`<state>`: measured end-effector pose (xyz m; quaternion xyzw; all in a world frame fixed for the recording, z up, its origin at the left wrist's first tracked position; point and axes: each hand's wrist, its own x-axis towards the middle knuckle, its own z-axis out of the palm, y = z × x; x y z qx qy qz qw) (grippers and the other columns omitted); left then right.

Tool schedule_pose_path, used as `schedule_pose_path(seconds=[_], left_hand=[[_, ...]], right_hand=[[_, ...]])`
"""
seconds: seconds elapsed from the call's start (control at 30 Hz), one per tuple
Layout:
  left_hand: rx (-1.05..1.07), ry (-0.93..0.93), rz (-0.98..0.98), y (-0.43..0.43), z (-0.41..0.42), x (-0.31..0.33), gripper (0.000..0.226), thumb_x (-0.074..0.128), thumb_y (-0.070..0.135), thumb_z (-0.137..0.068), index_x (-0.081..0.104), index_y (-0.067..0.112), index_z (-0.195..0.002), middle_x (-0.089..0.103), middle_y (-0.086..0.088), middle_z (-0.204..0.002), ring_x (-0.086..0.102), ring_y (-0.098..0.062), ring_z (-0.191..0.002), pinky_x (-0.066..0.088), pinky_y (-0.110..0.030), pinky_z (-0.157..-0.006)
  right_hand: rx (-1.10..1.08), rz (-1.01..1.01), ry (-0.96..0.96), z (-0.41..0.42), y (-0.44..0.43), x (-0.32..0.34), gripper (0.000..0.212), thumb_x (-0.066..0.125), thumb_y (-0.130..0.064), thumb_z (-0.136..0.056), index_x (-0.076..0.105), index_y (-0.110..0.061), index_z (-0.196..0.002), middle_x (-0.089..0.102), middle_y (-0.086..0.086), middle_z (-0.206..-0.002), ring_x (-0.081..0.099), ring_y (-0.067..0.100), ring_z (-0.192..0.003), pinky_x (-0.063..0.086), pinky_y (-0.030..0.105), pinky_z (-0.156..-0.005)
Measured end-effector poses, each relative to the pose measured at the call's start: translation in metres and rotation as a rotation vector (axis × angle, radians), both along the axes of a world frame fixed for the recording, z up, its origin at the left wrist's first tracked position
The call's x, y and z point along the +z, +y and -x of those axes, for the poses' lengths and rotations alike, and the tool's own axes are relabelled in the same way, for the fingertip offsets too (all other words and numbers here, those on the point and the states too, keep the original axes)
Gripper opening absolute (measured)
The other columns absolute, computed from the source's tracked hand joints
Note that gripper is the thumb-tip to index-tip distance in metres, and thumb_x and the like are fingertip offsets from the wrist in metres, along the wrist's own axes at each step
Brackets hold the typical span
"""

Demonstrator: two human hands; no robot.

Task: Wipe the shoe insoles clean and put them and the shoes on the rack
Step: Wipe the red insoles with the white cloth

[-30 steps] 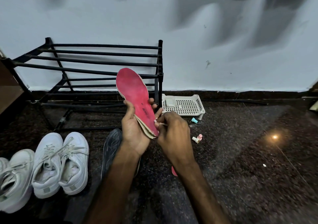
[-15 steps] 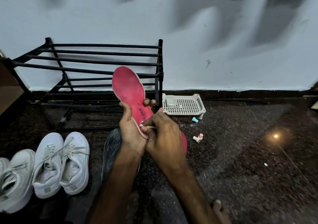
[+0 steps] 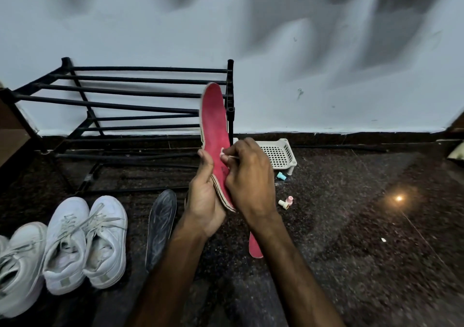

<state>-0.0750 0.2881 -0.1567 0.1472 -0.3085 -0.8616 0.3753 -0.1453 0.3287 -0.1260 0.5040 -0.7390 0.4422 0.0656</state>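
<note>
My left hand (image 3: 204, 201) grips the heel end of a red insole (image 3: 214, 123), held nearly upright with its red face turned right. My right hand (image 3: 247, 176) pinches a thin white swab (image 3: 226, 153) whose tip touches the red face. Another red insole (image 3: 254, 247) lies on the floor under my right forearm, mostly hidden. A dark insole (image 3: 160, 226) lies on the floor left of my left arm. White sneakers (image 3: 86, 241) stand at the lower left. The black two-tier rack (image 3: 130, 83) stands against the wall behind, its bars bare.
A white perforated plastic tray (image 3: 278, 154) sits on the floor right of the rack. Small plastic pieces, one blue (image 3: 281, 176) and one pink-and-cream (image 3: 286, 202), lie near it. The floor is dark speckled stone (image 3: 364, 226). A brown box edge (image 3: 10, 135) shows at the far left.
The red insole has turned from leaning left to nearly upright and edge-on. My right hand with the swab has risen from the heel end to mid-insole.
</note>
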Motion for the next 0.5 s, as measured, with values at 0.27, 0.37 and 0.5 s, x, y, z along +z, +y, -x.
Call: schedule_pose_path(seconds=[0.27, 0.37, 0.5], left_hand=[[-0.026, -0.020, -0.087, 0.006, 0.006, -0.003, 0.068, 0.033, 0.055, -0.097, 0.048, 0.005, -0.141, 0.048, -0.020, -0.144, 0.043, -0.024, -0.135, 0.021, -0.043, -0.121], [-0.004, -0.021, -0.095, 0.005, 0.004, 0.002, 0.066, 0.031, 0.053, -0.097, 0.055, 0.002, -0.130, 0.064, -0.013, -0.116, 0.061, -0.021, -0.112, 0.038, -0.040, -0.112], [-0.027, -0.015, -0.107, -0.002, 0.005, 0.004, 0.069, 0.030, 0.058, -0.097, 0.059, 0.000, -0.120, 0.067, -0.009, -0.097, 0.068, -0.015, -0.080, 0.059, -0.026, -0.079]], right_hand=[[0.052, -0.003, -0.049, -0.008, 0.018, -0.010, 0.004, 0.066, -0.010, -0.087, 0.064, -0.013, -0.087, 0.061, -0.002, -0.086, 0.057, 0.015, -0.080, 0.046, 0.029, -0.070], [-0.030, -0.040, -0.028, 0.014, 0.011, -0.008, 0.004, 0.067, -0.012, -0.088, 0.067, -0.011, -0.092, 0.062, -0.002, -0.091, 0.054, 0.010, -0.081, 0.046, 0.026, -0.073], [-0.009, -0.038, -0.058, -0.002, 0.030, -0.009, 0.003, 0.066, -0.009, -0.087, 0.066, -0.012, -0.089, 0.060, -0.004, -0.088, 0.054, 0.012, -0.077, 0.044, 0.026, -0.070]])
